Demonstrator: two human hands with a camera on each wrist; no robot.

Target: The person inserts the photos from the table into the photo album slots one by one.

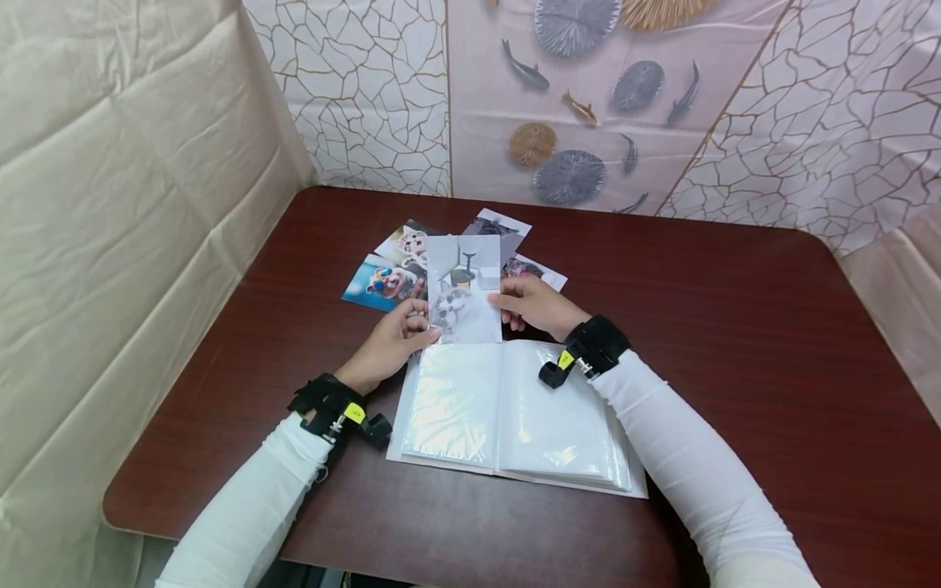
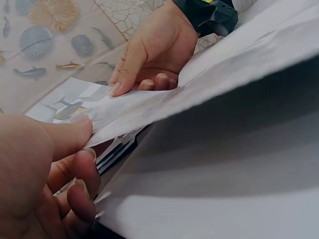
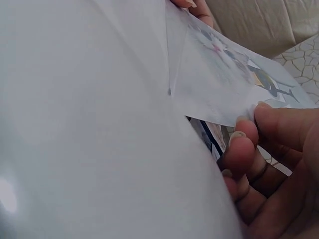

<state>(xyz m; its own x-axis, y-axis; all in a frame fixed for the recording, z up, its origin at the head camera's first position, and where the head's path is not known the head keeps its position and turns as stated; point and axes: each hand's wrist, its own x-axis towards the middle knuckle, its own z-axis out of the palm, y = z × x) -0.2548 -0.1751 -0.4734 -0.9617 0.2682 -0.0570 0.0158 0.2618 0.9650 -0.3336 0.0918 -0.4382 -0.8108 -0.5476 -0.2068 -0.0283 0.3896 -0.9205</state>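
A pale photo print (image 1: 474, 314) of a white cat stands over the top edge of an open photo album (image 1: 452, 408) with clear sleeve pages. Its lower edge meets the top of the left page. My left hand (image 1: 390, 347) pinches the print's lower left corner, thumb in front. On the opposite side, my right hand (image 1: 540, 306) pinches the right edge between thumb and fingers. In the right wrist view, the print (image 3: 219, 74) lies against the translucent sleeve; how much of it is inside the pocket I cannot tell.
Behind the held print, several other photos lie fanned on the dark wooden table (image 1: 735, 359): a blue one with a bear (image 1: 390, 282), a pink-and-white animal one (image 1: 412, 245) and a grey one (image 1: 507, 229). Patterned cloth (image 1: 353, 90) hangs beyond the table.
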